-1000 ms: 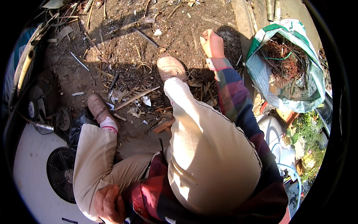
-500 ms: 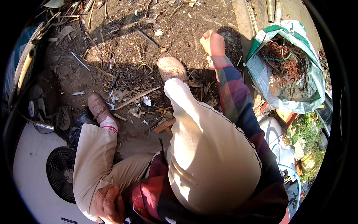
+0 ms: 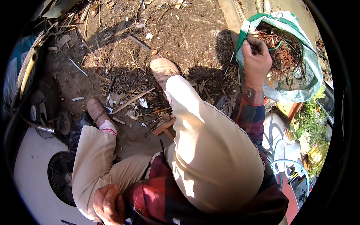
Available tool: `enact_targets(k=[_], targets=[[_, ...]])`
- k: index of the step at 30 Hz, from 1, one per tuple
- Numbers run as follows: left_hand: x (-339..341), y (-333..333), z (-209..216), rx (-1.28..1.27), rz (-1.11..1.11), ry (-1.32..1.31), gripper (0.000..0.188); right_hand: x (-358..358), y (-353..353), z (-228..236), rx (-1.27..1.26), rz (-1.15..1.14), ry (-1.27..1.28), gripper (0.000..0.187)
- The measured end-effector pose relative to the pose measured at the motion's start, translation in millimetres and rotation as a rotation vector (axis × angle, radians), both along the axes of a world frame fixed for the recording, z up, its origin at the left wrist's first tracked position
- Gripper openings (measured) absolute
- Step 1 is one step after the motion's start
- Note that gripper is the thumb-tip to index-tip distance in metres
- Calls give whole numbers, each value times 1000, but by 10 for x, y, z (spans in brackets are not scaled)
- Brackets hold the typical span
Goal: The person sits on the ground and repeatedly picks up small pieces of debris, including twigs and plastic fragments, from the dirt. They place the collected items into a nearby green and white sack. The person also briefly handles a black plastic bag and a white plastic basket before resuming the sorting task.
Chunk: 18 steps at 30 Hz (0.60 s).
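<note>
1. Closest in, the person's left hand [image 3: 109,204] rests beside the plaid shirt [image 3: 155,191], at the edge of the lap. Its fingers are bent and lie together; from here I cannot tell whether they close on anything.
2. The beige trousers [image 3: 217,157] take up much of the foreground, the right leg in bright sun.
3. To the person's left sits a pale casing [image 3: 32,165] with a round black fan grille [image 3: 62,178], and just past it a black plastic bag [image 3: 78,127].
4. On the right, a light-blue hose [image 3: 296,162] loops near some green plants [image 3: 313,127].
5. Two brown shoes [image 3: 164,69] are planted on the dirt, the left one further back, with a reddish-brown wood piece [image 3: 164,126] between them among splinters and scraps.
6. Further out, the right hand [image 3: 257,60] is at the near-left side of an open green-and-white sack [image 3: 305,84]. Its fingers curl in toward the thumb; I cannot tell whether they pinch anything.
7. Inside that sack, just beyond the hand, lies a tangle of reddish, wire-like strands [image 3: 288,56], with one green strand across it.
8. Off to the far left, a bamboo pole [image 3: 28,77] leans.
</note>
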<state>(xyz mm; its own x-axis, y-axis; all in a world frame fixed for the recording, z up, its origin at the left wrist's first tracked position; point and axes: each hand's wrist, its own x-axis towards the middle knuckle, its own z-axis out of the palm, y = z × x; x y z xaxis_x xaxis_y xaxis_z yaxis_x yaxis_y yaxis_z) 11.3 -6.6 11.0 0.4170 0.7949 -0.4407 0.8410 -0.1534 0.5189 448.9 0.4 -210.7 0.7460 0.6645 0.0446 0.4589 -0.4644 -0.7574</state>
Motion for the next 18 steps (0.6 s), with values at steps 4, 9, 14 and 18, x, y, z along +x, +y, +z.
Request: enact_targets(k=[4, 9, 14, 18], targets=[[1, -2, 1, 47, -70, -33, 24, 958, -308, 575, -505, -2, -940, 35], [50, -54, 33, 66, -93, -5, 24, 422, -114, 487, -159, 111, -693, 48], [-10, -42, 7, 29, -27, -18, 25, -115, 112, -136, -195, 233, -422, 42], [-97, -29, -15, -1, 7, -2, 25, -536, 150, -640, -269, 421, -95, 21]])
